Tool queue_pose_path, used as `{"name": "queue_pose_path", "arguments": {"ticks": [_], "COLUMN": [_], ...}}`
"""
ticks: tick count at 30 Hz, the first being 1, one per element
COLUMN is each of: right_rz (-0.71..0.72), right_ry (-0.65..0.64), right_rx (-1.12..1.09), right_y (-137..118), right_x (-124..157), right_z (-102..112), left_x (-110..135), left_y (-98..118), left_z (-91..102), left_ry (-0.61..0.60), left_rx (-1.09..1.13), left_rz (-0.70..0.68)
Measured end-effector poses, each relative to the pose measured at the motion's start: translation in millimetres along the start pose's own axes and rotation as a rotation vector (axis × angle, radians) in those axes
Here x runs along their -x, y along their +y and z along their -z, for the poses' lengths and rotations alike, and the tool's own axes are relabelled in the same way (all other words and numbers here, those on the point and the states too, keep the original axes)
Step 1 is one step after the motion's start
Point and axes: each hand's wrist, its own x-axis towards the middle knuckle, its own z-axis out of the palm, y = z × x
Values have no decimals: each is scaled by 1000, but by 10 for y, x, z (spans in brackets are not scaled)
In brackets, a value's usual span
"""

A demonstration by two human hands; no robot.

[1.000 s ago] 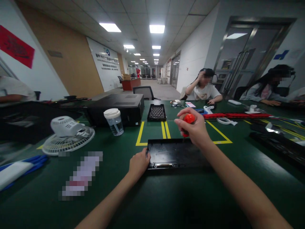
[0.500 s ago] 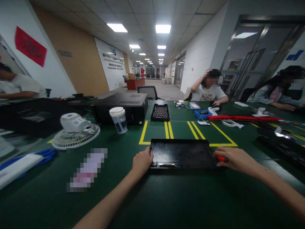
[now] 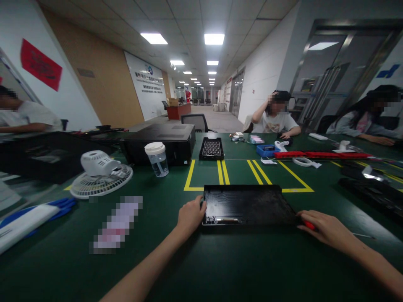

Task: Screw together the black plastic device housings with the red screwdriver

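Note:
A shallow black rectangular panel (image 3: 248,205) with raised edges lies on the green table in front of me. My left hand (image 3: 191,216) is closed on its left edge, fingers bent over the rim. At the panel's right front corner is my right hand (image 3: 323,226), closed around a screwdriver with a red handle (image 3: 309,225). Its thin shaft sticks out to the right beyond my wrist. Fingertips of that hand are at the panel's corner. A small light strip shows along the panel's front left edge.
Beyond the panel, yellow tape lines mark the table (image 3: 296,191). A black tray of small parts (image 3: 212,149), a lidded cup (image 3: 157,159) and a large black case (image 3: 163,138) stand further back. Left is a white fan (image 3: 102,174); right, black parts (image 3: 371,197). Other people sit around.
The panel has shifted slightly to the right, with my left hand on it. My right hand has moved right and nearer to me, and the screwdriver's shaft now shows.

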Motion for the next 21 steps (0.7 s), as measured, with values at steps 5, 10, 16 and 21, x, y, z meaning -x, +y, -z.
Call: {"name": "queue_pose_path", "arguments": {"ticks": [5, 10, 16, 21], "right_rz": [-16, -112, -201, -72], "right_ry": [-125, -114, -36, -16], "right_rx": [8, 65, 38, -64], "right_y": [135, 61, -150, -416], "right_x": [282, 549, 710, 787], "right_z": [35, 83, 74, 39], "left_x": [-3, -3, 26, 21], "left_y": [-8, -25, -24, -35], "left_z": [-10, -45, -78, -96], "left_ry": [11, 21, 105, 102], "left_rx": [22, 22, 12, -6], "left_rz": [4, -73, -266, -325]}}
